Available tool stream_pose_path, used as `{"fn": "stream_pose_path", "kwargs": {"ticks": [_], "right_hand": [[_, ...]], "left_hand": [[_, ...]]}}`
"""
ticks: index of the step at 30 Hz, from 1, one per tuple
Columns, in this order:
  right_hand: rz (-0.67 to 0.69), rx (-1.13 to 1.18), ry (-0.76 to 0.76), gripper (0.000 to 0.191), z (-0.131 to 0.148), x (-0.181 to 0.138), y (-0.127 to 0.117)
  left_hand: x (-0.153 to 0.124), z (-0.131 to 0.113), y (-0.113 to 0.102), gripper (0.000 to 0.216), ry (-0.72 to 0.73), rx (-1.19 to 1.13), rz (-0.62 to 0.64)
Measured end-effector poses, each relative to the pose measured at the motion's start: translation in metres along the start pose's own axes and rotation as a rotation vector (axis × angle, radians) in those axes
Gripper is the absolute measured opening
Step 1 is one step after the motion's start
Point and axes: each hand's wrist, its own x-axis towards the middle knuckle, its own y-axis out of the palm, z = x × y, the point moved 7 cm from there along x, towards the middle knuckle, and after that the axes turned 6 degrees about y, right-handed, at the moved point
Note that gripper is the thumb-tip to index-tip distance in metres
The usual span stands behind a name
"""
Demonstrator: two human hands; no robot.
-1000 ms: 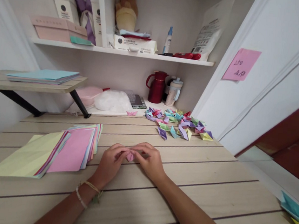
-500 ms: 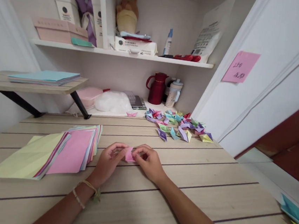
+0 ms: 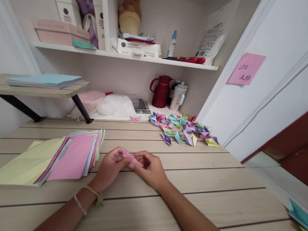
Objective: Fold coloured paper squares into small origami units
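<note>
Head view: the left hand [image 3: 110, 167] and right hand [image 3: 152, 170] have their fingers clamped on 1 small pink folded paper [image 3: 131, 158] between them, over the pale slatted wooden surface [image 3: 133, 215]; beyond lie multicoloured folded paper boats [image 3: 178, 124].

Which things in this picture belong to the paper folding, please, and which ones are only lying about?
Belonging, it seems:
pink folded paper, between the left hand and right hand
yellow-topped stack
pink-topped stack
blue-topped stack
small folded boats

Only lying about, it seems:
red jug
lidded cup
plush toy
blue-capped bottle
pink box
</note>
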Motion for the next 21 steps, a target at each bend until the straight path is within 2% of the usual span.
{"fn": "stream_pose_path", "kwargs": {"ticks": [2,8,12,16,19,21], "right_hand": [[-0.025,-0.055,-0.004,0.021,-0.001,0.0,-0.001],[-0.125,-0.11,-0.111,0.016,0.006,-0.001,-0.007],[-0.097,-0.049,-0.143,0.021,0.006,0.0,-0.011],[-0.108,-0.04,-0.173,0.013,0.006,0.0,-0.017],[-0.217,-0.044,-0.144,0.012,0.005,0.002,-0.03],[-0.403,-0.029,-0.075,0.016,-0.001,0.002,-0.05]], "left_hand": [[0.0,-0.002,-0.003,0.02,0.018,0.039,-0.041],[0.0,-0.004,-0.007,0.018,0.012,0.103,-0.099],[0.003,-0.001,-0.013,0.02,0.012,0.048,-0.149],[0.005,0.002,-0.015,0.032,0.024,-0.004,-0.131],[0.005,0.0,-0.016,0.04,0.027,0.007,-0.158],[0.003,-0.002,-0.017,0.042,0.018,0.037,-0.182]]}}
